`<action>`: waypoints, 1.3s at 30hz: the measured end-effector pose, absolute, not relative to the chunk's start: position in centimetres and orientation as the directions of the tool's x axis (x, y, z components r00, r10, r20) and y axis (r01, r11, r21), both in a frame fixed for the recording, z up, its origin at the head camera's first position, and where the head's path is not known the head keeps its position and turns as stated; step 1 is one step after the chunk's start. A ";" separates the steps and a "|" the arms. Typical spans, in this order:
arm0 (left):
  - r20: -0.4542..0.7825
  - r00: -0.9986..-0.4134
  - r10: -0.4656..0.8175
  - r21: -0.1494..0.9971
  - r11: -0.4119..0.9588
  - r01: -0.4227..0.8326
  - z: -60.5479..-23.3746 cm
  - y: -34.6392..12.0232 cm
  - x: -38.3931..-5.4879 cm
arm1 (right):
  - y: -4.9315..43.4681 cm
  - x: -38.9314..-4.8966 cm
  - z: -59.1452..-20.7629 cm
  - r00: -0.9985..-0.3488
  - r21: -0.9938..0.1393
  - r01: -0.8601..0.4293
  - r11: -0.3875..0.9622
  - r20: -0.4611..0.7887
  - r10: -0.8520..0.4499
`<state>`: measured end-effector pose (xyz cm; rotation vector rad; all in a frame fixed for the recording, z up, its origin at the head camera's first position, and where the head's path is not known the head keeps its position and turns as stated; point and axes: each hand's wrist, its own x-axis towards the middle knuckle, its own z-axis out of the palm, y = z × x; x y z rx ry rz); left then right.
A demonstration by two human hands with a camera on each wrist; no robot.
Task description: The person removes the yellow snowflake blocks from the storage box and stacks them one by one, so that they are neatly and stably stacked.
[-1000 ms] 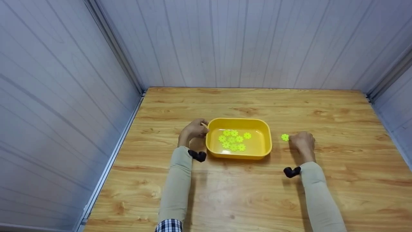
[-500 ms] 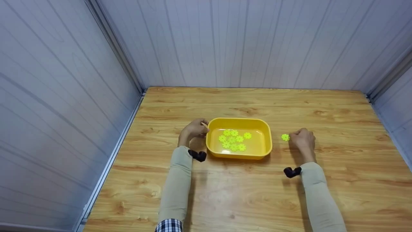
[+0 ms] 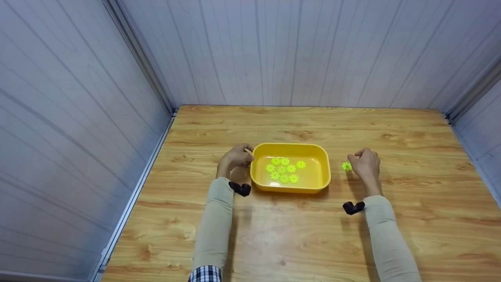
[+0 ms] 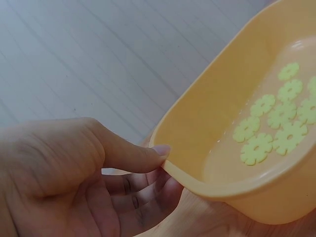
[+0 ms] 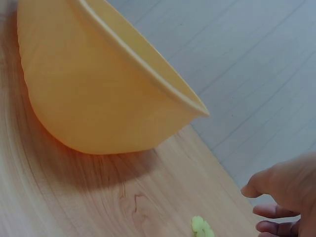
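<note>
My left hand [image 3: 238,156] pinches the left rim of a yellow plastic basin [image 3: 290,188]. Its thumb [image 4: 162,150] lies over the rim and the fingers are bent below it on the outside. Several flat, lime-yellow, flower-shaped plastic discs [image 4: 256,148] lie on the basin's floor, some overlapping. To the right of the basin, one more such flower disc [image 3: 346,167] rests on the table. Just above and right of that disc is my right hand [image 3: 365,162], fingers loosely bent. In the right wrist view, a gap shows between its thumb [image 5: 254,185] and fingers, holding nothing.
The wood-grained table [image 3: 297,239] carries the basin. Pale panelled walls stand at the back [image 3: 274,51] and on both sides. A black wrist camera [image 3: 353,208] sits on each sleeved forearm.
My right hand has risen and shifted slightly away from me, off the loose flower disc, which stays in place. The left hand and basin have not moved.
</note>
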<state>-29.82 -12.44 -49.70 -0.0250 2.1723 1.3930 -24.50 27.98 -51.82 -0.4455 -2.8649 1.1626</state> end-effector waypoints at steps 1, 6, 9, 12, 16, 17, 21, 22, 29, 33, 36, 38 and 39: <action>-0.455 -0.848 0.272 0.835 0.461 -0.300 -49.7 -12.4 -29.8 | 27.8 -24.5 -51.7 -0.959 -0.692 0.252 0.677 -0.086 0.270; -0.447 -0.851 0.275 0.840 0.455 -0.295 -49.6 -12.4 -29.7 | 27.2 -24.5 -51.2 -0.962 -0.709 0.230 0.667 -0.062 0.266; -0.447 -0.849 0.280 0.845 0.444 -0.299 -49.6 -12.4 -29.7 | 26.8 -24.6 -51.0 -0.966 -0.711 0.206 0.672 -0.038 0.256; -0.444 -0.851 0.281 0.849 0.435 -0.300 -49.6 -12.4 -29.7 | 26.5 -24.8 -50.8 -0.969 -0.713 0.181 0.678 -0.011 0.248; -0.440 -0.855 0.276 0.848 0.439 -0.295 -49.7 -12.3 -29.8 | 26.0 -24.8 -50.5 -0.970 -0.716 0.164 0.679 0.006 0.241; -0.442 -0.854 0.275 0.847 0.442 -0.296 -49.7 -12.3 -29.8 | 25.8 -24.8 -50.5 -0.971 -0.716 0.163 0.679 0.005 0.238; -0.449 -0.850 0.276 0.844 0.444 -0.302 -49.7 -12.4 -29.8 | 25.2 -24.7 -50.2 -0.974 -0.713 0.146 0.685 0.017 0.226; -0.449 -0.850 0.274 0.843 0.444 -0.302 -49.7 -12.4 -29.7 | 25.0 -24.7 -50.1 -0.975 -0.712 0.141 0.688 0.022 0.223; -0.444 -0.854 0.273 0.839 0.462 -0.289 -49.6 -12.4 -29.8 | 23.9 -25.0 -49.5 -0.974 -0.719 0.133 0.682 0.034 0.226; -0.450 -0.851 0.270 0.837 0.460 -0.297 -49.6 -12.4 -29.8 | 23.3 -25.1 -49.3 -0.976 -0.734 0.118 0.669 0.039 0.215; -0.452 -0.850 0.271 0.839 0.451 -0.303 -49.6 -12.4 -29.8 | 23.0 -25.2 -49.3 -0.979 -0.739 0.109 0.665 0.037 0.202; -0.453 -0.849 0.273 0.841 0.448 -0.305 -49.6 -12.4 -29.7 | 22.7 -25.3 -49.3 -0.981 -0.743 0.100 0.662 0.039 0.192; -0.454 -0.848 0.275 0.842 0.444 -0.306 -49.6 -12.4 -29.7 | 22.5 -25.3 -49.3 -0.982 -0.744 0.093 0.661 0.043 0.186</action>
